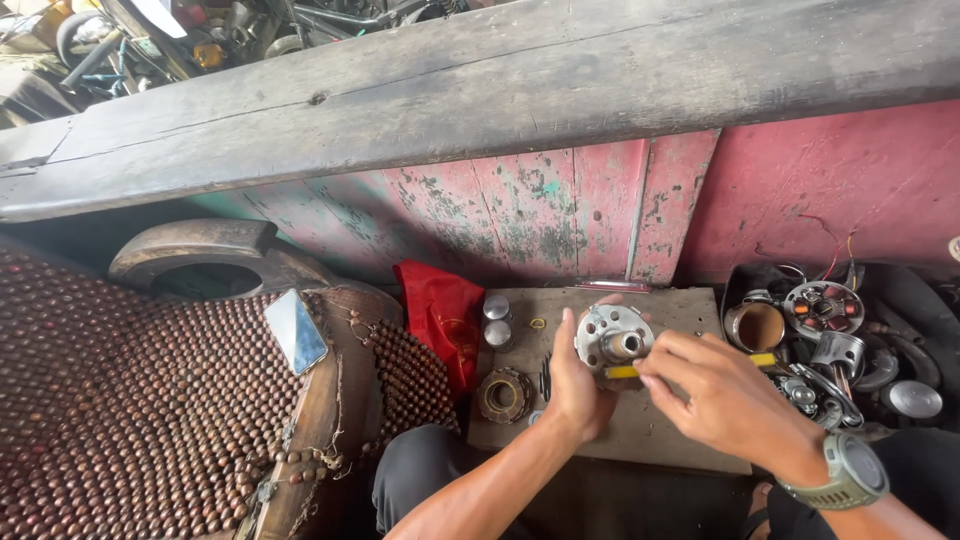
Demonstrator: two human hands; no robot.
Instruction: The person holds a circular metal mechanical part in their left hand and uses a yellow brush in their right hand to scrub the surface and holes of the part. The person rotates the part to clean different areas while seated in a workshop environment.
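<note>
Over the wooden board (690,440) on our lap, near edge first: our left hand (575,385) is closed around the lower left rim of a round metal clutch hub (610,335), thumb up its side, holding it tilted just above the board. Our right hand (715,395) is pinched shut on a yellow-handled tool (625,371), its end touching the hub just below the central boss. The hub sits between the hands, slightly ahead of both.

Handling judgement: the hub looks like solid metal, so heavy for its size, stiff, likely oily and slippery (greasy parts all around). Best gripped by the outer rim, as now, not the boss.

On the board left of the hub: a toothed ring gear (503,395), then two small silver caps (496,320). Beyond the board's left edge, a red cloth (440,315). Right of the board, a tray of engine parts (850,345). Farthest, a red-painted wooden wall (600,210).
</note>
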